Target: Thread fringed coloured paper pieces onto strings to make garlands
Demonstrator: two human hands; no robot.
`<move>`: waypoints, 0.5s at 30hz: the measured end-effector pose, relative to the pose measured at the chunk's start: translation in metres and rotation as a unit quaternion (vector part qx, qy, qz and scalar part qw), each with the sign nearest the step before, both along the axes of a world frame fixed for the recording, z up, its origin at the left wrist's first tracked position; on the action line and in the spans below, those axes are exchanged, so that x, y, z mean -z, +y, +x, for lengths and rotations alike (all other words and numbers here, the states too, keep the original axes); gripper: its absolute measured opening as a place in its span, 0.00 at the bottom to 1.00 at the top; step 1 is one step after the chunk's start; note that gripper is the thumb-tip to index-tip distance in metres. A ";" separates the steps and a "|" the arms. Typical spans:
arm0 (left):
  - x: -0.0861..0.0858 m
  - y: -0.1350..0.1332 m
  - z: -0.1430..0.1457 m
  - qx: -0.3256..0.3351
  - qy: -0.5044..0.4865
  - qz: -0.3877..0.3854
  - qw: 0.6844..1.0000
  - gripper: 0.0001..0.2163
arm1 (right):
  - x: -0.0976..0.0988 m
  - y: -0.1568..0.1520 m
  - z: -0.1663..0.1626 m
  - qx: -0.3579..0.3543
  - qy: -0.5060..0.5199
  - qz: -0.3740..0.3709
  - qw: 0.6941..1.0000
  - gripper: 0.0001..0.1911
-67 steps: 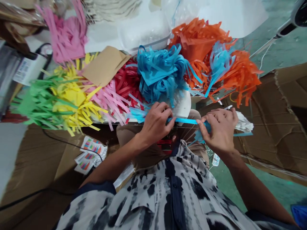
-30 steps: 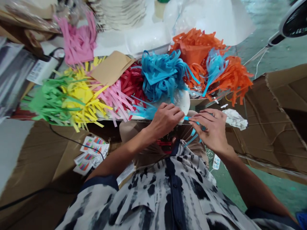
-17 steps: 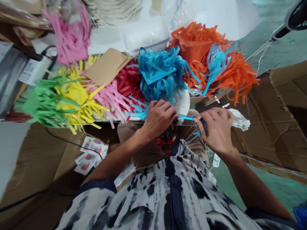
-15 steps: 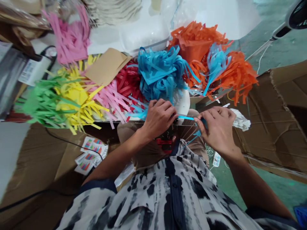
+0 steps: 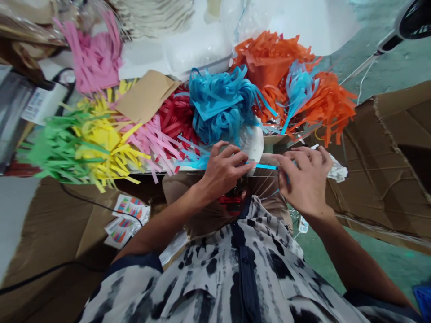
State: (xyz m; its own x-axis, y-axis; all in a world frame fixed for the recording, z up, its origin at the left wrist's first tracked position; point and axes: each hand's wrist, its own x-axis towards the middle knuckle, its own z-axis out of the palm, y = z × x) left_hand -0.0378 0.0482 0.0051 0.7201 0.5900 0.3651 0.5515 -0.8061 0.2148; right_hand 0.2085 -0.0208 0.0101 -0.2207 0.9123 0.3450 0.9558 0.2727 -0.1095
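Observation:
A blue paper tassel (image 5: 193, 160) lies at the table's front edge, its fringe spread to the left. My left hand (image 5: 225, 169) is closed on it, thumb and fingers pointing right. Its narrow twisted blue strip (image 5: 266, 166) runs taut across the gap to my right hand (image 5: 305, 177), whose curled fingers pinch the other end. The grip inside the right fingers is partly hidden. Just beyond my hands sits a heap of blue tissue fringe (image 5: 218, 105). One finished-looking blue tassel (image 5: 298, 92) rests on the orange fringe (image 5: 332, 105).
Green (image 5: 63, 143), yellow (image 5: 101, 134), pink (image 5: 97, 58) and red fringes (image 5: 177, 114) crowd the table, with brown card (image 5: 146, 95) on top. Cardboard boxes (image 5: 387, 179) flank me. A fan (image 5: 414, 22) stands at the upper right. Printed sheets (image 5: 128, 217) lie below left.
The right fingers have curled further round the strip's end, and the loose blue end below them shows less. The view has shifted slightly; the left hand still holds the tassel.

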 end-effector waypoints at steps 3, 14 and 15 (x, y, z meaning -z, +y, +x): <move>-0.001 -0.012 0.002 0.009 0.005 0.021 1.000 0.13 | 0.002 -0.007 -0.013 -0.074 -0.012 0.044 0.996 0.17; 0.004 -0.044 0.007 -0.031 -0.080 -0.026 0.996 0.08 | 0.001 -0.017 -0.025 -0.098 -0.045 0.148 0.983 0.03; -0.003 -0.044 0.010 -0.046 -0.116 -0.080 0.989 0.08 | -0.002 -0.015 -0.023 -0.103 -0.045 0.158 0.981 0.04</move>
State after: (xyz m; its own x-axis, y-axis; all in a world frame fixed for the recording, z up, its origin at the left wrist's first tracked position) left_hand -0.0283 0.0041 0.0084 0.5692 0.7122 0.4109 0.5417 -0.7008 0.4643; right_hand 0.1857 -0.0362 0.0120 -0.4320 0.6958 0.5738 0.8787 0.4680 0.0941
